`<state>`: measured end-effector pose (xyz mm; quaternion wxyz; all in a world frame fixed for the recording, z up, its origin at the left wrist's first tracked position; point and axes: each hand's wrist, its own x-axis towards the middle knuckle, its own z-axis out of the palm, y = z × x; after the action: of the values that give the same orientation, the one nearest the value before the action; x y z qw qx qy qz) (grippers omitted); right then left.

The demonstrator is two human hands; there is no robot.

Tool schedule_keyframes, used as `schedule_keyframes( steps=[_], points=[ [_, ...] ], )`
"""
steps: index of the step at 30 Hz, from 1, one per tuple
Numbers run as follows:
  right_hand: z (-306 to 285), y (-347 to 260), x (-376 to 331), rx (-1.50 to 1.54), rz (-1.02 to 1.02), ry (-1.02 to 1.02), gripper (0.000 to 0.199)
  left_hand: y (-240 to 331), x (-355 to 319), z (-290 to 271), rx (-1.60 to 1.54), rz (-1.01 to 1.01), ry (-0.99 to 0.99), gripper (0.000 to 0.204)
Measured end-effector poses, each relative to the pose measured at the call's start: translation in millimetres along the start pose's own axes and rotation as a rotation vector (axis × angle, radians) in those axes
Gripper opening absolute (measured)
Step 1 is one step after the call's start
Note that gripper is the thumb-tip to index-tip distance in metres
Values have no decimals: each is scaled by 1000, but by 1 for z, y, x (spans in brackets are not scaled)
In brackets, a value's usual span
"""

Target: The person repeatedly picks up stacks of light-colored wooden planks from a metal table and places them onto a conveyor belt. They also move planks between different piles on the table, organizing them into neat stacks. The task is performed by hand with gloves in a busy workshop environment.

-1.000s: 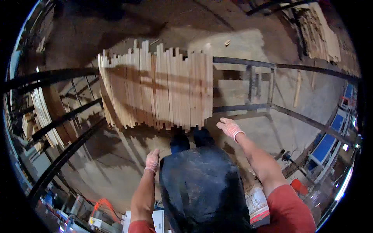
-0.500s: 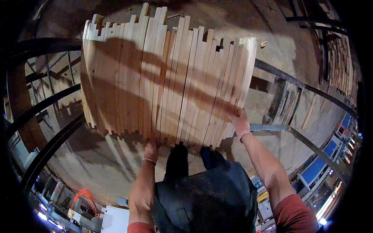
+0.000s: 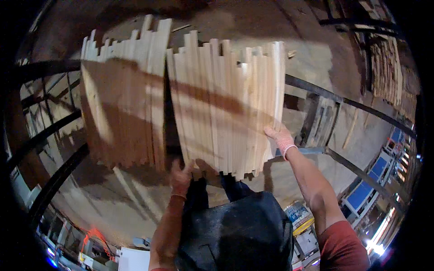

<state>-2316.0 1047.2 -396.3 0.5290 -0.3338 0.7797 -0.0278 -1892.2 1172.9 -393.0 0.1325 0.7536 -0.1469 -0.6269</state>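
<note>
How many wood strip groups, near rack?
2: left group and right group, split by a dark gap; left hand near the latter's lower-left corner, right hand at its right edge. Strips underneath may be hidden.

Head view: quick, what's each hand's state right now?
Left hand: at the near left corner of the right-hand bunch of wooden strips; grip cannot be told.
Right hand: holding that bunch's right edge, thumb on top.

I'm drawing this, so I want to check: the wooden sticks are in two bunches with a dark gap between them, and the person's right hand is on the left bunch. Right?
Not quite: the right hand is at the right edge of the right bunch, not on the left bunch. The head view shows it. The rest is right.
</note>
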Motion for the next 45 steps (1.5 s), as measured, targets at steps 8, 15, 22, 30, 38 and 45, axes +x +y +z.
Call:
schedule_keyframes(
  steps=[8,15,22,30,38,45],
  points=[
    [-8,4,38,356,-82,-126,70,56,94,-12,-410,189,-246,58],
    [-12,-9,51,744,109,-271,65,68,111,-2,-361,80,-191,56],
    [-13,13,33,801,94,-252,58,50,94,-12,-299,83,-264,55],
    [-60,-10,-57,953,39,-310,58,41,5,-33,-120,470,-160,48],
    [-134,-38,-184,814,-39,-240,71,148,-180,-75,-561,270,-246,66],
    [-173,-114,-335,923,-213,-297,70,209,-404,-127,-526,533,-166,82]
  ],
)
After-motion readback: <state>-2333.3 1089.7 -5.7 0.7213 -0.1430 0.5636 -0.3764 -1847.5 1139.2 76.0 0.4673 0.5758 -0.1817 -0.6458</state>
